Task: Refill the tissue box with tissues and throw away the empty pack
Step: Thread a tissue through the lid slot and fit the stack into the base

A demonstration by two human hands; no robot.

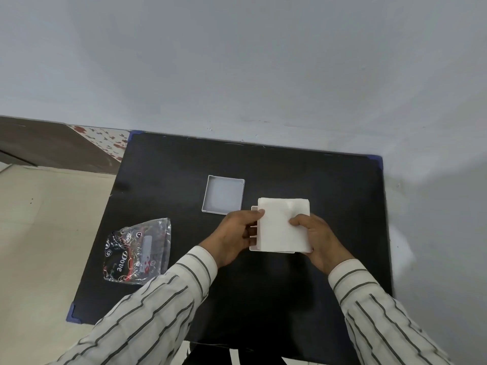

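A stack of white tissues sits over the open white tissue box, covering most of it; only the box's left and front rim show. My left hand grips the stack's left edge, thumb on top, fingers beside the box wall. My right hand holds the stack's right side, thumb pressing on top. The box's white lid lies upturned just behind and to the left. The empty clear plastic tissue pack, printed in black and red, lies crumpled at the table's left edge.
All of this rests on a black table with blue corner guards, pushed against a pale wall. Beige floor tiles lie to the left, with a floral-patterned surface and dark wood at the far left.
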